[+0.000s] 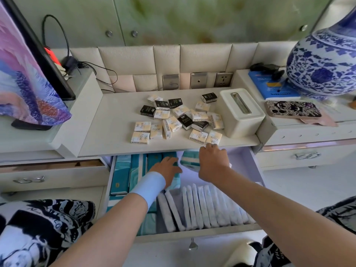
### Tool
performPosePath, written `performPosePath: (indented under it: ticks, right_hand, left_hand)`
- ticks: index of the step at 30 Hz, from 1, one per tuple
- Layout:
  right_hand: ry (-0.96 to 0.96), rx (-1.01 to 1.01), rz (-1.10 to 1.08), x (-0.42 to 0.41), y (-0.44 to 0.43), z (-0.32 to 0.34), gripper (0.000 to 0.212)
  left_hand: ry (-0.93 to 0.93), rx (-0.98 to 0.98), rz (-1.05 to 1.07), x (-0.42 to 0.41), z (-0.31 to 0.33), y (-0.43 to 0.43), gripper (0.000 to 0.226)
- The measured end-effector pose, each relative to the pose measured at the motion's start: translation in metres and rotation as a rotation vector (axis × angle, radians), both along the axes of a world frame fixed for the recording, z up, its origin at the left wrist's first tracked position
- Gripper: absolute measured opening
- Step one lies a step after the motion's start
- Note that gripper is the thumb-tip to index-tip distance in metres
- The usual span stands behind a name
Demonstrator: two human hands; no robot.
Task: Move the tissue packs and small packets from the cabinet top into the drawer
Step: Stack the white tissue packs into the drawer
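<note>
head view: the right hand (212, 158) is curled over a teal-and-white pack (189, 160), gripping it tilted inside the open drawer (248, 166), just below the bench (115, 120) edge. the left hand (167, 170), with a blue wristband (152, 187) behind it, lies with fingers straight on the teal packs (123, 174), which stand in a row reaching to its left. its fingertips are just beside the held pack. nearer the person than both hands, white packs (202, 205) stand in a row in the drawer. beyond the right hand, small packets (173, 122), cream and black, lie scattered on the bench, with a tissue box (240, 112) to their right.
</note>
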State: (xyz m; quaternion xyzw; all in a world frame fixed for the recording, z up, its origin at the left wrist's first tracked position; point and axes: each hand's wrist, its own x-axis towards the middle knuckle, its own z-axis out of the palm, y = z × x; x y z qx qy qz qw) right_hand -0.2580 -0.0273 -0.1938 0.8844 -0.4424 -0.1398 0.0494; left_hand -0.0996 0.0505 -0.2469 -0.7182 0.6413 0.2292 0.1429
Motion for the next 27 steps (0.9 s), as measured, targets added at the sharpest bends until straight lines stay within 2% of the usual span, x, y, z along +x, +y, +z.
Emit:
performPosePath:
  ticks: [4, 5, 7, 9, 10, 13, 16, 18, 20, 22, 24, 27]
  right_hand:
    - [-0.17, 0.117, -0.086, -0.002, 0.013, 0.033, 0.051]
    - [-0.243, 0.198, -0.134, -0.002, 0.016, 0.038, 0.051]
    - [-0.408, 0.455, -0.266, -0.001, 0.024, 0.043, 0.048]
    - [-0.56, 0.692, -0.387, 0.001, 0.035, 0.043, 0.045]
    - [-0.617, 0.763, -0.42, 0.002, 0.041, 0.04, 0.046]
    - [-0.739, 0.92, -0.439, 0.007, 0.068, 0.034, 0.05]
    - [-0.711, 1.065, -0.372, 0.014, 0.099, 0.022, 0.063]
    - [-0.715, 1.196, -0.33, 0.018, 0.114, 0.014, 0.06]
    - [-0.739, 1.308, -0.339, 0.023, 0.119, 0.009, 0.052]
    - [-0.719, 1.328, -0.317, 0.026, 0.115, 0.007, 0.051]
    - [-0.628, 1.213, -0.199, 0.025, 0.11, 0.006, 0.043]
    - [-0.329, 0.794, 0.147, 0.019, 0.101, -0.003, 0.046]
  left_hand:
    - [0.26, -0.259, 0.312, 0.007, 0.02, 0.016, 0.043]
    - [0.33, -0.292, 0.405, 0.006, 0.027, 0.022, 0.034]
    - [0.608, -0.343, 0.692, 0.004, 0.04, 0.033, 0.021]
    - [0.942, -0.32, 0.953, 0.003, 0.054, 0.044, 0.036]
    - [1.045, -0.278, 1.014, 0.005, 0.061, 0.049, 0.046]
    - [1.192, -0.087, 1.072, 0.012, 0.079, 0.067, 0.08]
    - [1.134, -0.01, 1.103, 0.009, 0.082, 0.082, 0.109]
    - [0.915, -0.022, 1.064, 0.003, 0.078, 0.091, 0.123]
    - [0.694, -0.107, 1.042, 0.005, 0.066, 0.099, 0.121]
    - [0.621, -0.162, 1.094, 0.012, 0.056, 0.107, 0.108]
    - [0.618, -0.163, 1.129, 0.021, 0.053, 0.113, 0.095]
    - [0.679, -0.198, 1.154, 0.029, 0.057, 0.114, 0.091]
